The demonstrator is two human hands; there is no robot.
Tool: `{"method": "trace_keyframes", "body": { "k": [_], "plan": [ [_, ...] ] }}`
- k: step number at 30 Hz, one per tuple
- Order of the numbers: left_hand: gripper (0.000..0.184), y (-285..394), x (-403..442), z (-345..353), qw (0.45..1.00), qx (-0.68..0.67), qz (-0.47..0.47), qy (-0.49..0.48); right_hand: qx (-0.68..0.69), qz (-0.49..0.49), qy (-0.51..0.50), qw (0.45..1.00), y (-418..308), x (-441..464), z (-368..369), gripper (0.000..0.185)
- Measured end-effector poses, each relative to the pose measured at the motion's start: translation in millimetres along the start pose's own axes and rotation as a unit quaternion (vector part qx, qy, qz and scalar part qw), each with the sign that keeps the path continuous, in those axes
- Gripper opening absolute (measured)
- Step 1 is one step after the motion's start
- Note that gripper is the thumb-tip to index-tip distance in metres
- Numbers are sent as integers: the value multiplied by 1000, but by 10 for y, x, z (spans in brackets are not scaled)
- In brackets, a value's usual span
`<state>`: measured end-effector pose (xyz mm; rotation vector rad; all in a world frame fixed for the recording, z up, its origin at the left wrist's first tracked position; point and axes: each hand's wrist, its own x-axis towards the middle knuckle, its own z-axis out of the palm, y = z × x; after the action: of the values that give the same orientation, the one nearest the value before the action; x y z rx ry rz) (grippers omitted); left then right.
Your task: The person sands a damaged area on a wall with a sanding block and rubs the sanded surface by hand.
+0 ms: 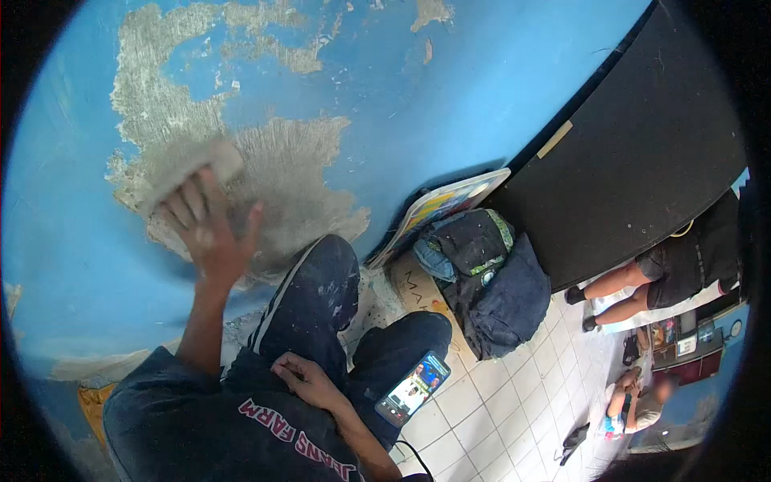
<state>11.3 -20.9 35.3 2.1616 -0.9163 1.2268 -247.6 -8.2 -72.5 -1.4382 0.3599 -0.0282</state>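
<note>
My left hand (210, 233) presses a pale flat block (197, 170) against the bare grey patch (293, 153) of the blue wall (385, 96). Its fingers lie spread over the block's lower edge, and the block is blurred. Peeled paint edges surround the grey patch. My right hand (303, 379) rests at my lap near the dark shirt, fingers loosely curled, with what they hold, if anything, hidden. A phone (414, 388) with a lit screen lies on my thigh beside my right forearm.
Dark cloth bags (502, 301) lie on a cardboard box (422, 289) to the right. Boards (450, 197) lean on the wall by a large black panel (618, 153). On the white tiled floor (514, 410), one person (654, 281) stands and another (642, 410) sits farther off.
</note>
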Motion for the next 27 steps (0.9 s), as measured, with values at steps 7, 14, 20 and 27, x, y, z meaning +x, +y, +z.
{"method": "trace_keyframes", "body": {
  "k": [7,14,20,27],
  "plan": [
    [90,-59,-86,-21,999,-42,20,-8,25,41,-17,999,46,5,-29,16],
    [94,-78,110,-64,999,13,-10,48,14,20,-6,1000,143,18,14,17],
    [93,-89,-121,-106,995,-31,45,-81,0,54,-9,998,105,4,-6,17],
    [90,43,13,-48,1000,0,9,-9,6,32,4,999,79,12,11,15]
  ]
}}
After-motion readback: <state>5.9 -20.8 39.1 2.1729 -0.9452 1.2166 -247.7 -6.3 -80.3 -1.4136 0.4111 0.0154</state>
